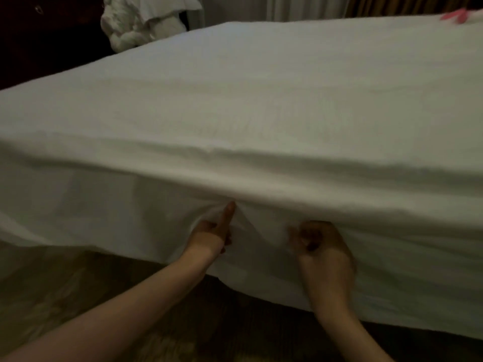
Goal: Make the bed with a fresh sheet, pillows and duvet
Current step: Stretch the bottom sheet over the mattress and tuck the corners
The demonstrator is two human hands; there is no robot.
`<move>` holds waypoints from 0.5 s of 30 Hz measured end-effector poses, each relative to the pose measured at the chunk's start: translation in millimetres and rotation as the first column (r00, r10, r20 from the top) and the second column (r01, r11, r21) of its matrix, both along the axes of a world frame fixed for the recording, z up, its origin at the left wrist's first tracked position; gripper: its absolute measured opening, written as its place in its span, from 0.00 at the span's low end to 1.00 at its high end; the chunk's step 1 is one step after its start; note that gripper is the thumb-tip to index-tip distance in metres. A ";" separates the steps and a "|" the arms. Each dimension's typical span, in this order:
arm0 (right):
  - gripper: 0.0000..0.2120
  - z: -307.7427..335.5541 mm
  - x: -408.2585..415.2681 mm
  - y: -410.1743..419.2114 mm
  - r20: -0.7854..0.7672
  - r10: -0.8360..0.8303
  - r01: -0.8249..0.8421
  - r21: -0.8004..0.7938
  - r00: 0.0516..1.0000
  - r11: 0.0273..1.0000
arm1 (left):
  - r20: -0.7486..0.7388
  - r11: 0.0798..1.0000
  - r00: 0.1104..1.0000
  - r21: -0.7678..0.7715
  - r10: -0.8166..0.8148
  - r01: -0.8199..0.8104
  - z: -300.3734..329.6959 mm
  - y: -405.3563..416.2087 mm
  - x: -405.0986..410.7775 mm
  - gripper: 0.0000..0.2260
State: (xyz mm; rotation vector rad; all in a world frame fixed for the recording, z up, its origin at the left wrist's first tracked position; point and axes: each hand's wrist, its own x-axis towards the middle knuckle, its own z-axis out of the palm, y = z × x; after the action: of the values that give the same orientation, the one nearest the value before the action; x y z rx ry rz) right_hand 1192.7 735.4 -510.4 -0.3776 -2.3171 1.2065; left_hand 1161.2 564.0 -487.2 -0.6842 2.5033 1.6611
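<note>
A white sheet (248, 105) covers the whole bed and hangs down over its near side. My left hand (214, 228) grips a fold of the hanging sheet just below the mattress edge, thumb pointing up against the cloth. My right hand (320, 246) is beside it to the right, fingers curled into the hanging sheet. The cloth is bunched and creased between both hands. No pillows lie on the bed.
A heap of white bedding (141, 19) sits on dark furniture beyond the bed's far left corner. Something pink (454, 15) lies at the far right corner. Curtains hang behind the bed. Patterned carpet (60, 278) lies under my arms.
</note>
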 end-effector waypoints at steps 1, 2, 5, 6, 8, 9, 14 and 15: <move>0.09 -1.6 1.6 -3.4 -0.078 -0.001 0.015 0.176 0.997 0.984 | -0.013 1.000 1.000 -0.005 -0.014 0.014 -3.5 -1.7 -1.4 0.27; 0.09 -3.9 0.5 -4.4 -0.152 0.021 0.028 0.312 0.988 0.950 | -0.028 1.000 1.000 0.007 -0.011 0.012 -8.4 -2.3 -4.1 0.26; 0.13 -10.3 -5.2 2.2 -0.335 0.156 0.116 0.666 0.929 0.737 | -0.045 0.987 0.998 0.152 0.051 -0.043 -10.5 4.8 -13.5 0.19; 0.17 -12.5 -6.4 6.1 -0.354 0.245 0.135 0.774 0.903 0.619 | -0.037 0.973 0.997 0.223 0.064 -0.054 -7.9 8.7 -15.0 0.17; 0.23 -10.0 -8.8 12.7 -0.346 0.385 0.158 0.883 0.856 0.441 | -0.040 0.934 0.994 0.348 0.100 -0.080 -2.2 16.5 -13.7 0.14; 0.24 -6.4 -10.1 13.6 -0.354 0.405 0.181 0.896 0.843 0.406 | -0.059 0.915 0.988 0.388 0.142 -0.108 -1.8 19.3 -12.9 0.13; 0.16 -2.9 -15.6 4.5 -0.410 0.353 0.265 0.881 0.841 0.392 | -0.138 0.900 0.963 0.405 0.233 -0.159 -9.8 15.8 -2.2 0.16; 0.13 -4.6 -15.0 3.3 -0.429 0.322 0.288 0.869 0.844 0.403 | -0.140 0.928 0.975 0.354 0.174 -0.115 -12.5 13.2 1.8 0.16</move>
State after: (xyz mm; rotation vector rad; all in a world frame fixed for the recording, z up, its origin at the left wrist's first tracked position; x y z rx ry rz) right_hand 1177.7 738.7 -515.0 0.3844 -2.0411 -0.1778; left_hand 1163.0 577.2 -499.7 -0.7289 2.2136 2.2251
